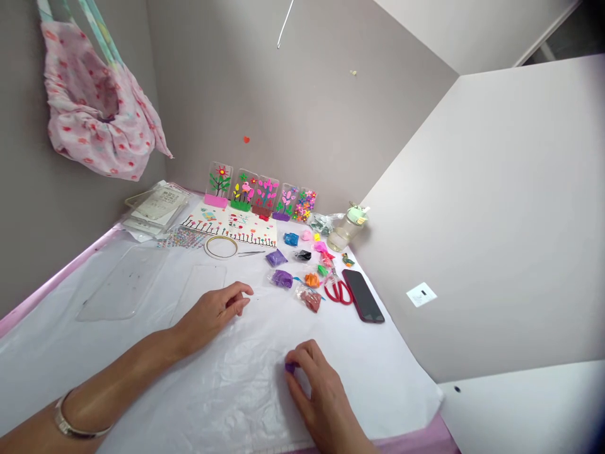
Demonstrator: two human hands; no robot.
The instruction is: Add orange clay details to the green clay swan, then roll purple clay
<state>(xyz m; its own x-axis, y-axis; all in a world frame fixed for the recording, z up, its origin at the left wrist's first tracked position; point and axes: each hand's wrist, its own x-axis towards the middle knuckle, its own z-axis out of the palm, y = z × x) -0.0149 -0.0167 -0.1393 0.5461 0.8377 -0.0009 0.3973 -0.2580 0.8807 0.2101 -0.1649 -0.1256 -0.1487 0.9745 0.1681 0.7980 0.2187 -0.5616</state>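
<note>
Between the thumb and fingertips of my right hand (314,384) is a small piece of purple modelling clay (290,367), just above or on the white table cover (246,372). The fingers hide part of the clay. My left hand (215,312) rests on the cover to the left and farther back, its fingers loosely curled and apart, with nothing visible in them. Beside its wrist lies a clear flat sheet (201,280). Beyond both hands are small clay packets, among them purple (282,279), orange (312,280) and brown (311,299).
Red-handled scissors (338,292) and a phone (363,296) lie at the right. A bottle (347,230) stands near the wall. Several decorated clear panels (241,190) lean at the back. A larger clear sheet (120,284) and a ring (221,247) lie leftward.
</note>
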